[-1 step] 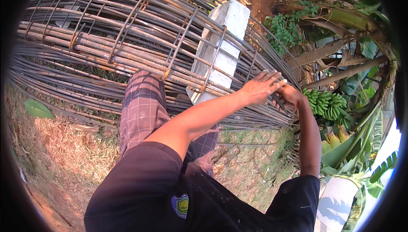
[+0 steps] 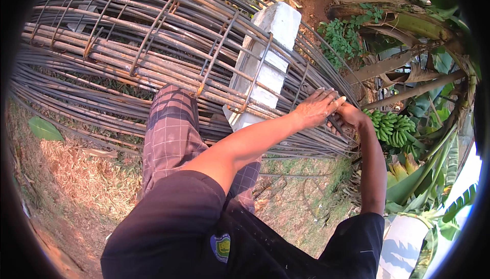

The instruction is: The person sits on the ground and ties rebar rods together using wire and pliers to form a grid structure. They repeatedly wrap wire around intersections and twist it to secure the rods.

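Long steel rods (image 2: 306,138) lie bunched together and taper toward the right. At that right end my left hand (image 2: 317,108) lies flat on top of them with its fingers stretched out, a ring on one. Its fingertips reach my right hand (image 2: 351,116), whose fingers curl around a dark rod at the bundle's end. Part of the right hand's grip is hidden. Rusty square stirrups (image 2: 217,52) surround thicker bars and form a cage left of my hands. A white concrete block (image 2: 270,69) sits across the rods inside the cage.
Banana plants with a bunch of green bananas (image 2: 390,128) stand close by my right hand. A green leafy weed (image 2: 344,41) grows beyond the rods. My checked trouser leg (image 2: 173,131) presses near the cage. Dry grass (image 2: 92,177) and a fallen green leaf (image 2: 46,128) cover the ground.
My left hand and forearm have shifted slightly right and down over the rods. The right hand stays at the bundle's end, almost unmoved.
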`<state>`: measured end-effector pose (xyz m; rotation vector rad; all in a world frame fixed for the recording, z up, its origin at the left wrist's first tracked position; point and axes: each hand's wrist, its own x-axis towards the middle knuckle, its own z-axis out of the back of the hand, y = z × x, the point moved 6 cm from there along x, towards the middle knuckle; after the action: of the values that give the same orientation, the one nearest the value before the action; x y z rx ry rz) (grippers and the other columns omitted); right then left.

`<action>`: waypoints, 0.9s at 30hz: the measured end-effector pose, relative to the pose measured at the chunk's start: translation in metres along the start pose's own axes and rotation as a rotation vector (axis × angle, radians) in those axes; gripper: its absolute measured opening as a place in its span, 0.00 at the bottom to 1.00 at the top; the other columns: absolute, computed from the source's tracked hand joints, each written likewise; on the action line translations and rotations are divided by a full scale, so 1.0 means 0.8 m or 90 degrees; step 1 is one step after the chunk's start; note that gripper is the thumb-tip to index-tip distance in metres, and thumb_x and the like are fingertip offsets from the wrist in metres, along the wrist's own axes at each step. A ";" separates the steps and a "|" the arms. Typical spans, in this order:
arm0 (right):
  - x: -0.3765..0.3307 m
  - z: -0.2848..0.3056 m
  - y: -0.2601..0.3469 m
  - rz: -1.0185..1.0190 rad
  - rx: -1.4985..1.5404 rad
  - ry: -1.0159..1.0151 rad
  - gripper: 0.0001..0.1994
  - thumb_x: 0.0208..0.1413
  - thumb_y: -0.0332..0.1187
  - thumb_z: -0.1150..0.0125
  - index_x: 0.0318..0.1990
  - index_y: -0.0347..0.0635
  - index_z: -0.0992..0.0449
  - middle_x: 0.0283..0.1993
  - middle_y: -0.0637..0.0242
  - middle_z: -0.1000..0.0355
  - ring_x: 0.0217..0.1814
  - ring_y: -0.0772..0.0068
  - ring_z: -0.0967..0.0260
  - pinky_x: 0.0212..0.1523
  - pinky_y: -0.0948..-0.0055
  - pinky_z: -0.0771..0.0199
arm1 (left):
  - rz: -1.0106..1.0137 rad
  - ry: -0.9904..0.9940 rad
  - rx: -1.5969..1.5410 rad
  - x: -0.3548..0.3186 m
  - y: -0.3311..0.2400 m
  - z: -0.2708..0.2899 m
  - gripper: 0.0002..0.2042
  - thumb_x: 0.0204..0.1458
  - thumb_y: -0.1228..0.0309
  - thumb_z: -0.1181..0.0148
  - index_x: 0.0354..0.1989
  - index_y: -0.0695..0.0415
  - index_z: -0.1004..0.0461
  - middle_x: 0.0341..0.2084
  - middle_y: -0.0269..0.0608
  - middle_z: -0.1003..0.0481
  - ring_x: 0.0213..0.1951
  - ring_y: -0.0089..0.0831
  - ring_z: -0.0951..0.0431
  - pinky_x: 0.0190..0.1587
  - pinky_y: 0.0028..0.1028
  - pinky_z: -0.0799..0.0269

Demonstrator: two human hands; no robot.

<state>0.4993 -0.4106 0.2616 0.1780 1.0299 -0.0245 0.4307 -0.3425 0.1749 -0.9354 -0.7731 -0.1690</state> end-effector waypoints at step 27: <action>-0.086 -0.019 0.102 0.542 -1.134 -0.824 0.25 0.46 0.37 0.33 0.55 0.50 0.26 0.47 0.68 0.27 0.52 0.63 0.27 0.59 0.58 0.29 | 0.218 -0.011 -0.192 0.089 0.054 0.027 0.14 0.47 0.79 0.43 0.44 0.62 0.26 0.33 0.54 0.19 0.40 0.54 0.17 0.41 0.48 0.22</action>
<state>0.4595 -0.3318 0.3234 -0.9439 -0.6204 1.3328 0.4905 -0.2860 0.2011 -1.3421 -0.6005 0.0247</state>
